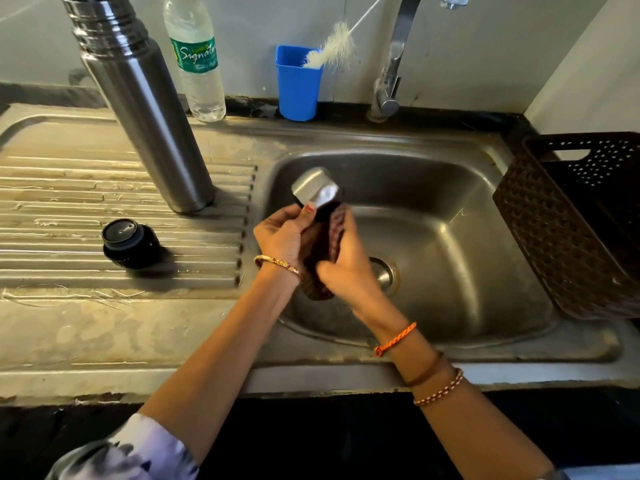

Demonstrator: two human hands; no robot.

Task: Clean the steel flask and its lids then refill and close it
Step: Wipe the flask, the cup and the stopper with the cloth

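L hand [278,233] clamps steel cap [315,187], R hand [346,261] clamps cloth [323,251]; I'd rotate cap, wipe w/ firm pressure.

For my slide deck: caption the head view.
Both hands, left and right, wipe the steel cap with a cloth over the sink.

Both forearms are reaching up toward the frame's centre; the left hand [280,233] is gripping the steel cup lid [316,187], and the right hand [348,261] is clutching a dark cloth [323,251] against it.

Single head-worn wide-angle view, looking forward and down, close over sink [450,237] and drainboard [69,202]
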